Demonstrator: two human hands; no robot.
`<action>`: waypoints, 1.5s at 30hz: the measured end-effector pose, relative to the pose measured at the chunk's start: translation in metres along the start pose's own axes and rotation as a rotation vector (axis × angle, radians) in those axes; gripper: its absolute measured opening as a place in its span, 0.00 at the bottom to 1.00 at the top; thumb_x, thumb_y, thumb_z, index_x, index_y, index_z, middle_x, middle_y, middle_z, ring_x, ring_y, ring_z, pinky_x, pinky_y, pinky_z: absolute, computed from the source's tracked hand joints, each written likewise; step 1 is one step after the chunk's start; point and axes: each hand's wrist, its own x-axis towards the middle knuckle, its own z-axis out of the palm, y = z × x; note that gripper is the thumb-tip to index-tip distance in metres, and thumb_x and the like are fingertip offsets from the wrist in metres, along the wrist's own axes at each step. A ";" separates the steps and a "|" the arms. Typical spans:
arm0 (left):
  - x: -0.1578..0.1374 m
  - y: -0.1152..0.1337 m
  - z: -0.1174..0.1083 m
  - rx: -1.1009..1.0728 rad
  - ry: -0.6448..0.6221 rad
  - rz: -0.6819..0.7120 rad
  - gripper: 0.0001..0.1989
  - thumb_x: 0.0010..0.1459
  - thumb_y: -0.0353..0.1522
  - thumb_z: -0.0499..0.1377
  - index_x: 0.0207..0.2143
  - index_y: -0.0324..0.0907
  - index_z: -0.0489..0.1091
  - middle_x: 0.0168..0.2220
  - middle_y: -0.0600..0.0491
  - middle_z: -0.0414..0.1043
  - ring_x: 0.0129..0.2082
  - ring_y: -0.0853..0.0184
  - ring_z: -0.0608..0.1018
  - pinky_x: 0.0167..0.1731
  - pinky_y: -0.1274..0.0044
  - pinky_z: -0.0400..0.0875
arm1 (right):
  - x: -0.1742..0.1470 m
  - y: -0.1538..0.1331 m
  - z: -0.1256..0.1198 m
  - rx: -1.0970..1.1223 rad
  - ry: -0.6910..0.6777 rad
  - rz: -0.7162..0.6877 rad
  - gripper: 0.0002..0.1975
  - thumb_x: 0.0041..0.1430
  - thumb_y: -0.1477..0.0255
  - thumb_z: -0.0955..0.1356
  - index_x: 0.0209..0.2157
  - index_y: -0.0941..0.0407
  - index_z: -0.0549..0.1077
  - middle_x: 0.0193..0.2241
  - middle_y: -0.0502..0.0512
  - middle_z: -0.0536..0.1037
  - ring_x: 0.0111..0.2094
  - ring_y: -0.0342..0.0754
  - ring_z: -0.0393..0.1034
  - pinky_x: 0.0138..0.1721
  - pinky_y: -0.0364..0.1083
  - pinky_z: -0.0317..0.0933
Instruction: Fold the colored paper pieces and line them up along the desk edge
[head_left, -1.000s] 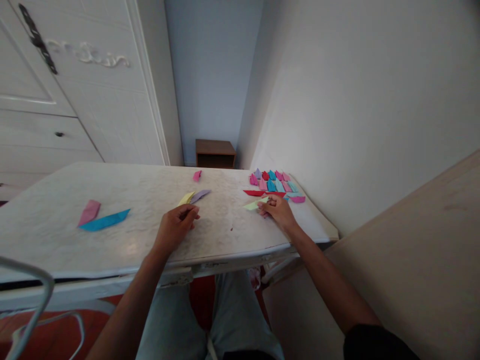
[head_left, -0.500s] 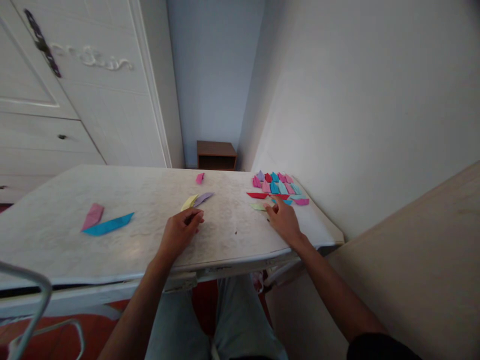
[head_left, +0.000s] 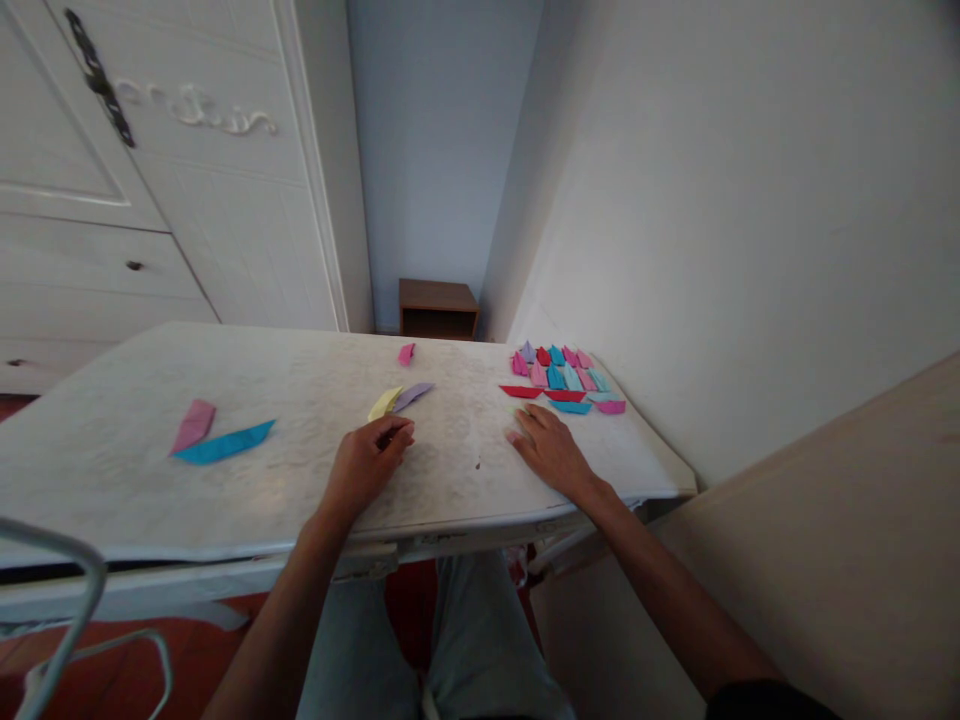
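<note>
My left hand [head_left: 371, 460] rests curled near the surface's [head_left: 322, 500] front edge, thumb close to the fingers; I can't tell whether it pinches anything. My right hand [head_left: 555, 452] lies palm down, thumb apart from the fingers, and hides whatever is under its tips. Out to my left lies a blue strip [head_left: 225, 443], one end against a pink piece [head_left: 195, 424]. Just past my left fingers lie a yellow piece [head_left: 385, 402] and a purple strip [head_left: 413, 397]. They look like folded paper: I'd expect them feather-light, crisp along the creases and easily crushed, so a soft pinch mid-length suits them better than the thin points. Beyond my right fingers lie a second blue strip [head_left: 570, 408] and two red strips [head_left: 523, 392], flat enough to need a fingertip under one edge. Farther on, the pointed pieces [head_left: 556, 376] sit packed in rows; their peaks would probably bend if squeezed.
</note>
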 end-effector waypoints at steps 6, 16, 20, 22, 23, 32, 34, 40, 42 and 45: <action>0.000 0.000 0.000 0.026 0.005 0.002 0.21 0.56 0.45 0.53 0.39 0.40 0.75 0.31 0.50 0.79 0.29 0.63 0.79 0.30 0.77 0.70 | 0.002 -0.001 0.005 0.014 0.008 -0.014 0.25 0.68 0.62 0.58 0.57 0.63 0.67 0.58 0.71 0.67 0.61 0.58 0.58 0.60 0.59 0.55; 0.001 0.002 0.001 0.005 -0.002 -0.018 0.22 0.55 0.47 0.54 0.39 0.39 0.75 0.32 0.49 0.79 0.29 0.63 0.78 0.30 0.76 0.70 | -0.002 -0.011 -0.002 -0.099 -0.015 0.124 0.25 0.67 0.59 0.59 0.57 0.60 0.67 0.61 0.72 0.60 0.62 0.63 0.52 0.57 0.60 0.54; 0.001 0.002 0.001 0.005 0.006 -0.036 0.22 0.55 0.47 0.54 0.38 0.40 0.76 0.31 0.49 0.79 0.28 0.64 0.77 0.29 0.76 0.70 | -0.003 -0.016 -0.004 -0.098 -0.027 0.200 0.24 0.66 0.57 0.60 0.57 0.55 0.67 0.58 0.68 0.62 0.59 0.62 0.55 0.52 0.60 0.57; 0.001 0.002 0.000 0.019 0.006 -0.036 0.22 0.55 0.47 0.54 0.38 0.40 0.76 0.31 0.50 0.78 0.27 0.64 0.77 0.28 0.77 0.70 | -0.002 -0.016 -0.005 -0.096 -0.044 0.206 0.24 0.66 0.58 0.59 0.58 0.54 0.66 0.57 0.67 0.64 0.57 0.61 0.56 0.52 0.60 0.57; 0.001 0.002 0.000 0.026 0.005 -0.034 0.21 0.55 0.47 0.54 0.38 0.40 0.76 0.31 0.50 0.78 0.27 0.64 0.77 0.29 0.77 0.70 | -0.002 -0.016 -0.006 -0.096 -0.053 0.209 0.24 0.67 0.58 0.59 0.58 0.54 0.66 0.57 0.67 0.64 0.57 0.61 0.56 0.52 0.60 0.57; 0.003 0.002 0.001 0.090 0.016 -0.027 0.20 0.55 0.46 0.54 0.38 0.41 0.76 0.28 0.52 0.78 0.26 0.65 0.77 0.28 0.77 0.68 | 0.008 -0.019 -0.006 -0.070 -0.064 0.242 0.24 0.67 0.57 0.58 0.59 0.53 0.65 0.56 0.66 0.63 0.56 0.60 0.56 0.51 0.59 0.55; 0.003 0.002 0.001 0.087 0.014 -0.030 0.20 0.55 0.45 0.54 0.38 0.41 0.76 0.27 0.52 0.77 0.25 0.65 0.76 0.28 0.77 0.68 | 0.009 -0.020 -0.006 -0.071 -0.058 0.248 0.24 0.67 0.56 0.59 0.58 0.52 0.65 0.57 0.66 0.63 0.57 0.60 0.56 0.52 0.59 0.55; 0.003 0.002 0.001 0.092 0.008 -0.036 0.20 0.55 0.46 0.54 0.39 0.41 0.76 0.29 0.51 0.78 0.26 0.65 0.77 0.29 0.77 0.69 | 0.010 -0.021 -0.004 -0.070 -0.040 0.260 0.24 0.66 0.56 0.59 0.59 0.52 0.64 0.56 0.67 0.63 0.55 0.61 0.56 0.50 0.59 0.56; 0.003 0.002 0.001 0.085 0.003 -0.038 0.21 0.55 0.46 0.54 0.39 0.40 0.76 0.30 0.51 0.78 0.27 0.64 0.77 0.29 0.76 0.69 | 0.010 -0.021 -0.004 -0.071 -0.037 0.260 0.24 0.66 0.56 0.59 0.58 0.52 0.65 0.56 0.66 0.63 0.55 0.60 0.56 0.50 0.59 0.56; 0.003 0.001 0.001 0.082 0.001 -0.033 0.21 0.56 0.46 0.53 0.39 0.41 0.75 0.31 0.51 0.78 0.27 0.64 0.77 0.30 0.76 0.69 | 0.012 -0.020 -0.004 -0.073 -0.046 0.263 0.24 0.66 0.56 0.59 0.58 0.52 0.65 0.55 0.66 0.63 0.54 0.60 0.57 0.50 0.58 0.56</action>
